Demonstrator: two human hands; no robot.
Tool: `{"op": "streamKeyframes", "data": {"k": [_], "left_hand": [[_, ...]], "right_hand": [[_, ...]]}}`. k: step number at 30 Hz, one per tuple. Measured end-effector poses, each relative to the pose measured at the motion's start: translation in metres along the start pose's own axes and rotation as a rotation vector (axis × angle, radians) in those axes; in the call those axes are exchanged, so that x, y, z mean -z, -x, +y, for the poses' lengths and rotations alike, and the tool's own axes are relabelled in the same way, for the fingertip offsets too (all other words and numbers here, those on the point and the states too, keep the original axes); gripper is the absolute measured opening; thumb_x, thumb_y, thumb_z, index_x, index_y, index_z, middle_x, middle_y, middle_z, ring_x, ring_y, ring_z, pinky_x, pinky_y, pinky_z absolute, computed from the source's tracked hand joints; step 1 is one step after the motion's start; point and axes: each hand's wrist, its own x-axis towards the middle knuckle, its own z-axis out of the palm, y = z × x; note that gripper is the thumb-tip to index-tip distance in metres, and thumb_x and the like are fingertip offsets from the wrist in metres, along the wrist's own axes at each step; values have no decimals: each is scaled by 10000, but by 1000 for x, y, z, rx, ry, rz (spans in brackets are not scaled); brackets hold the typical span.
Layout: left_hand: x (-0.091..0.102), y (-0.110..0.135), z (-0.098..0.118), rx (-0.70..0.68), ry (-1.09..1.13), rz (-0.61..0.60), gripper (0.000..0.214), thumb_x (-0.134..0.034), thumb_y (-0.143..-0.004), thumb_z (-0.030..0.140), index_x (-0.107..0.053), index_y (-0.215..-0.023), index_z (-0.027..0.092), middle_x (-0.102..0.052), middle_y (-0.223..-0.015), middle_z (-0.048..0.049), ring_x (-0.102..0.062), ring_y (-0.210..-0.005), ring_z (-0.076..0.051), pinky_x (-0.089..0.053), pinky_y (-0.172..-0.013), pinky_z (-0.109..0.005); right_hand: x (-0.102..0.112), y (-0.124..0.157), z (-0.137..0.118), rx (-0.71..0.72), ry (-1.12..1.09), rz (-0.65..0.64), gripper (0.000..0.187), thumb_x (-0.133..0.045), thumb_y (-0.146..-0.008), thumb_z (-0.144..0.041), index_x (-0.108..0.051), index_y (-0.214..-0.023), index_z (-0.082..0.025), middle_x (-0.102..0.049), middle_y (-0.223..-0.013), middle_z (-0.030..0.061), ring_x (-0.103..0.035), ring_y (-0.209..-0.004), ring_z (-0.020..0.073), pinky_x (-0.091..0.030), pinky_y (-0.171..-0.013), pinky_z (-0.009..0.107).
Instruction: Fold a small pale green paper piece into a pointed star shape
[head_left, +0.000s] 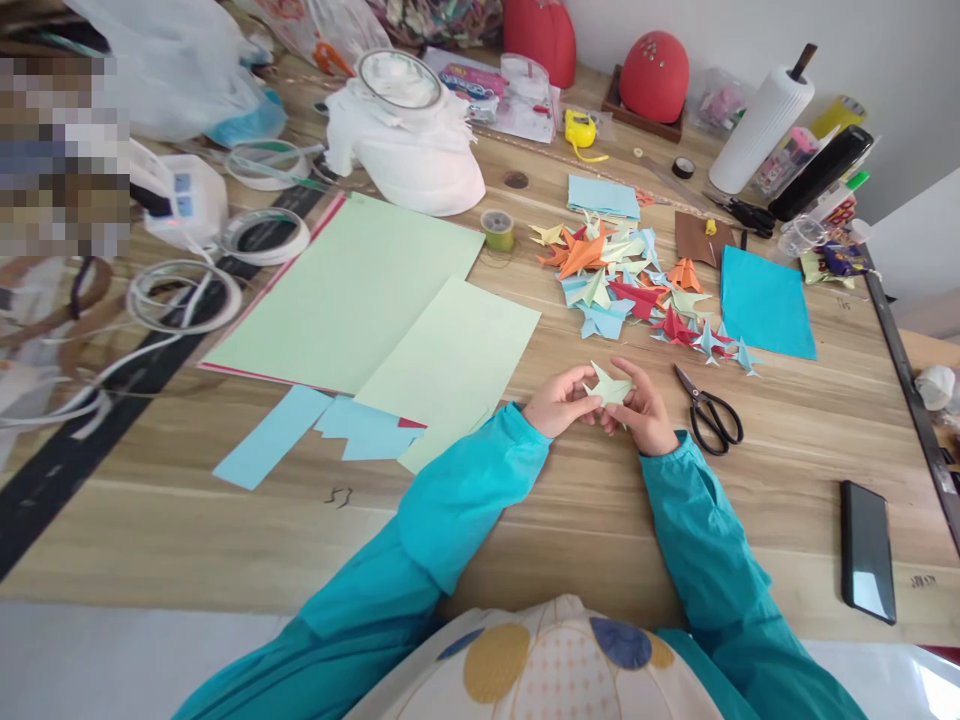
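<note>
A small pale green folded paper crane [609, 388] is held between both hands over the near part of the table. My left hand [564, 402] pinches its left side with the thumb on top. On its other side, my right hand [643, 408] grips the lower right part, thumb in front and index finger raised behind. Just beyond lies a heap of folded paper cranes [589, 256] in orange, red, pale green, yellow and light blue. Black-handled scissors [709, 412] rest on the wood close to the right hand, not touching it.
Pale green sheets [457, 345] and light blue paper strips [274, 437] lie to the left. A bright blue square [769, 303] sits right of the heap, and a phone [867, 550] near the right edge. Thread spool [497, 232], white bag [420, 150] and cable coils [184, 297] stand farther off.
</note>
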Motion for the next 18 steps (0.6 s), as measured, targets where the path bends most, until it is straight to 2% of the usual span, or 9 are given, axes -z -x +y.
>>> {"op": "streamKeyframes", "data": {"k": [6,13,18], "left_hand": [[-2,2,2,3,-48,-64,392,-596,-702,261,-460,-1037,109,-575,-692,-1,-567,-558,-97,-445,-508,-214],[-2,3,0,-26,-67,-43,405,-612,-691,247,-476,-1047,110,-548,-672,13,-543,-535,-85,-440,-512,-214],[-1,1,-4,-27,-3,-12,423,-631,-669,242,-475,-1041,117,-555,-674,4,-559,-558,-107,-446,-497,-223]], "right_hand": [[-4,0,-6,-4,18,-24,673,-642,-689,-232,-289,-1259,-181,-594,-575,-36,-536,-459,104,-439,-423,215],[-6,1,-10,-19,57,-28,652,-645,-684,-235,-318,-1246,-177,-595,-579,-31,-535,-462,102,-427,-418,207],[-5,1,-8,-15,41,-4,643,-646,-682,-241,-337,-1243,-178,-601,-575,-30,-528,-451,97,-425,-413,204]]}}
